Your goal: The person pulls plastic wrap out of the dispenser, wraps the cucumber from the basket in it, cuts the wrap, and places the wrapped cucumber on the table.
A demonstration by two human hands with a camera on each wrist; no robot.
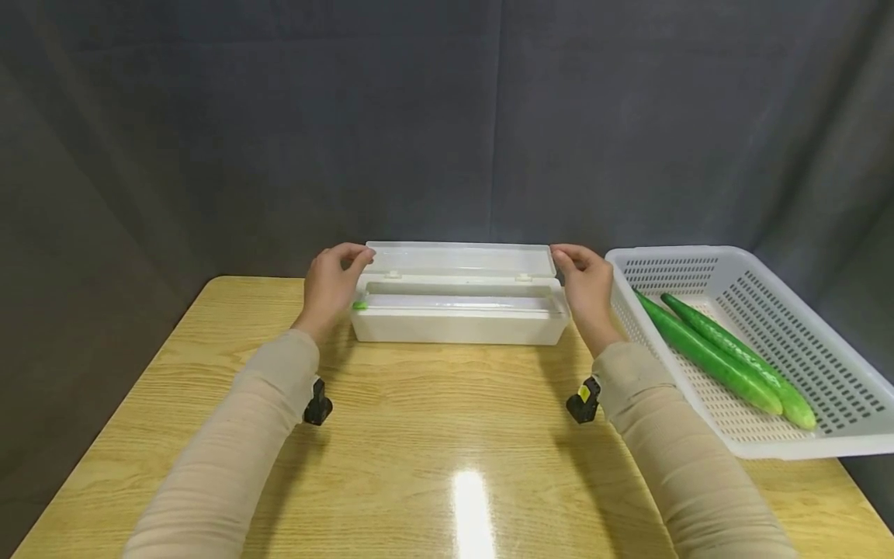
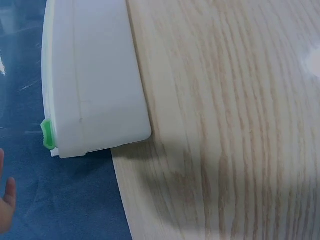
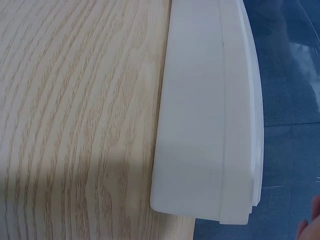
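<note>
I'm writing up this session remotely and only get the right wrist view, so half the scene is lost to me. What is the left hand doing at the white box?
Observer: In the head view, the left hand pinches the upper left corner of the raised lid.
Operator: Is there anything at the left end of the box that my view misses?
Observer: Yes, a small green piece sits at the left end of the white box, near its front edge.
Operator: And what stands over on the right side of the table?
Observer: A white basket with two green cucumbers lying in it.
</note>
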